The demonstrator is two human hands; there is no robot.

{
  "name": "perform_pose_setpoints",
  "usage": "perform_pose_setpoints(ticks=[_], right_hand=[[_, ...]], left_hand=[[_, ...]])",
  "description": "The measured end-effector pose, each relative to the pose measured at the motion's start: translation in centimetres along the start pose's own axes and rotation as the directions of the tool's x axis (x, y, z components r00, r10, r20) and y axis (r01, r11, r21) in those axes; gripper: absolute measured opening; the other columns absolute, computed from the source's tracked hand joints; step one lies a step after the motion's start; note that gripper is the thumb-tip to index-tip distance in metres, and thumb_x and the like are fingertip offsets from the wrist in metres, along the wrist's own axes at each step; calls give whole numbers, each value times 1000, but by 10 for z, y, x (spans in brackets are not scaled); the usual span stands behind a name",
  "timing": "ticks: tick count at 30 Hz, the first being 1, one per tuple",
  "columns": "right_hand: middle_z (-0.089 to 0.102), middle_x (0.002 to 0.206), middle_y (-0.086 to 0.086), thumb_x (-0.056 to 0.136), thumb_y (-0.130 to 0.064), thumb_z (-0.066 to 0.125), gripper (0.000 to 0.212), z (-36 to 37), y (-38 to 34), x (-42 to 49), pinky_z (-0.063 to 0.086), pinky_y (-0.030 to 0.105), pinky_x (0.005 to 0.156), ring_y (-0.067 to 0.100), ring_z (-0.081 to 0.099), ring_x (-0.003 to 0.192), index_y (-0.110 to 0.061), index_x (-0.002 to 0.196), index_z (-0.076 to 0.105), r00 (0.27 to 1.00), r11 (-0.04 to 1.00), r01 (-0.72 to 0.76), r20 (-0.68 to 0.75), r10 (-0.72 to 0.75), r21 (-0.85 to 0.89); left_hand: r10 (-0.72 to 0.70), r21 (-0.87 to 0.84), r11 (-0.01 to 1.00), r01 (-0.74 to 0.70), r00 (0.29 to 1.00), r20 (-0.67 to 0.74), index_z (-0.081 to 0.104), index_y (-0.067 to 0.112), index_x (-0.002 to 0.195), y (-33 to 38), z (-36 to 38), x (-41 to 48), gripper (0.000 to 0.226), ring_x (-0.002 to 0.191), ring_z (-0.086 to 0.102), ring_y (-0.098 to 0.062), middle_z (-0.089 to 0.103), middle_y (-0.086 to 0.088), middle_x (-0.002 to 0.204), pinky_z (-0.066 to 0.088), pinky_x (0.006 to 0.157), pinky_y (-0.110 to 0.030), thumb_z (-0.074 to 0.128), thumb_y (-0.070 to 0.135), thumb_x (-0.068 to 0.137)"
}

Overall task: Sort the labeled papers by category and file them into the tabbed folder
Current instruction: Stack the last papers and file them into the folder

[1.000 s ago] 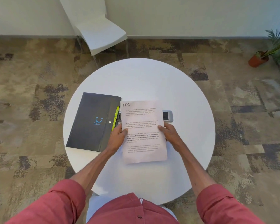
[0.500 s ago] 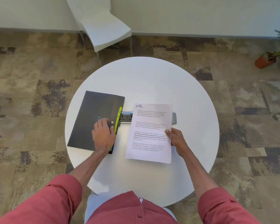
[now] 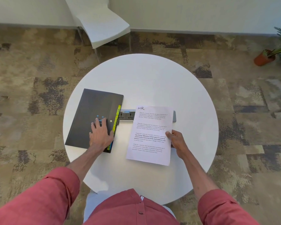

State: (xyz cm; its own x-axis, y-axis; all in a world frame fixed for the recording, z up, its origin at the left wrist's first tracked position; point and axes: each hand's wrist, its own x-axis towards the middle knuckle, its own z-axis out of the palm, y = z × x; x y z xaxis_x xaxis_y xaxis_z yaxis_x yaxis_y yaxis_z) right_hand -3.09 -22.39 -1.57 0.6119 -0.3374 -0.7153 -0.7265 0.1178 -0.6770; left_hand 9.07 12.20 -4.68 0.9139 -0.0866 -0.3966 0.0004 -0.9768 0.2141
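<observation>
A closed black tabbed folder [image 3: 88,114] with a blue smile mark lies on the left of the round white table [image 3: 149,82]. Yellow, green and blue tabs [image 3: 116,117] stick out along its right edge. My left hand [image 3: 101,135] rests flat on the folder's cover, fingers spread. My right hand [image 3: 175,140] pinches the right edge of a white printed sheet [image 3: 150,135] headed "HR", thumb on top. The sheet sits right of the folder, just above the table.
A grey power socket strip [image 3: 126,116] is set into the table's middle, partly under the sheet. A white chair [image 3: 104,28] stands beyond the table. A potted plant [image 3: 266,57] stands on the patterned carpet at the far right.
My left hand let go of the sheet and moved left onto the folder's cover. My right hand carried the sheet to the right, uncovering part of the socket strip.
</observation>
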Motion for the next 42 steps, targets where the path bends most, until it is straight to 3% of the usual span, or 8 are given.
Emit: perform_pose_setpoints(ticks=[3, 6, 9, 12, 24, 31, 36, 42], right_hand=[[82, 104, 3, 108, -21, 58, 20, 2, -2, -2, 60, 34, 71, 21, 78, 88, -16, 115, 75, 1000, 1000, 9, 2, -9, 8], [83, 103, 3, 107, -20, 59, 19, 4, -7, -5, 59, 34, 72, 21, 78, 88, -15, 117, 75, 999, 998, 37, 15, -37, 44], [82, 106, 8, 103, -15, 63, 19, 6, -16, -4, 59, 43, 83, 34, 77, 99, -10, 116, 76, 997, 995, 54, 52, -59, 87], [80, 111, 16, 98, -8, 65, 21, 12, -30, -5, 57, 57, 97, 44, 74, 108, 1, 114, 75, 991, 990, 66, 106, -79, 121], [79, 105, 25, 93, -6, 63, 15, 61, -87, -15, 58, 59, 94, 46, 76, 97, 5, 96, 74, 977, 990, 134, 159, -138, 40], [79, 88, 14, 88, -15, 65, 13, 82, -95, -15, 48, 38, 74, 26, 70, 77, -4, 88, 72, 972, 980, 192, 152, -182, -58], [50, 73, 9, 79, -26, 59, 16, 99, -99, -15, 32, 32, 59, 21, 48, 70, -12, 75, 51, 946, 943, 308, 145, -289, -127], [44, 64, 5, 81, -27, 57, 25, 126, -93, -13, 32, 35, 58, 17, 43, 60, -19, 64, 41, 931, 912, 365, 45, -363, -188]], left_hand=[[94, -3, 996, -94, 995, -24, 35, 14, 155, 10, -14, -9, 60, 127, 57, -47, 54, -20, 150, 58, 86, -63, 56, 28, 101], [174, 111, 981, -160, 976, -129, 41, 6, 158, 13, -29, -19, 53, 82, 72, -39, 72, -21, 124, 61, 68, -50, 46, 11, 105], [287, 238, 938, -253, 950, -124, 57, -1, 133, 4, -35, -27, 49, 68, 70, -35, 65, -21, 142, 56, 55, -42, 24, -7, 98], [282, 154, 955, -253, 934, -219, 60, 6, 141, -9, -38, -27, 44, 48, 67, -38, 66, -18, 146, 54, 41, -41, 50, -5, 99], [211, -127, 963, -237, 959, -191, 46, 14, 162, -12, -60, -50, 52, 110, 74, -38, 47, -7, 167, 59, 90, -51, 46, 12, 110], [252, -207, 936, -285, 953, -169, 46, 16, 162, -16, -58, -52, 51, 98, 73, -27, 57, -7, 158, 60, 78, -38, 46, 15, 111], [276, -232, 923, -306, 949, -153, 45, 19, 162, -19, -58, -54, 50, 97, 66, -15, 59, -4, 156, 59, 75, -28, 46, 21, 112], [335, -235, 898, -371, 925, -178, 46, 30, 161, -19, -57, -51, 53, 105, 73, -24, 58, 4, 157, 65, 83, -42, 45, 22, 109]])
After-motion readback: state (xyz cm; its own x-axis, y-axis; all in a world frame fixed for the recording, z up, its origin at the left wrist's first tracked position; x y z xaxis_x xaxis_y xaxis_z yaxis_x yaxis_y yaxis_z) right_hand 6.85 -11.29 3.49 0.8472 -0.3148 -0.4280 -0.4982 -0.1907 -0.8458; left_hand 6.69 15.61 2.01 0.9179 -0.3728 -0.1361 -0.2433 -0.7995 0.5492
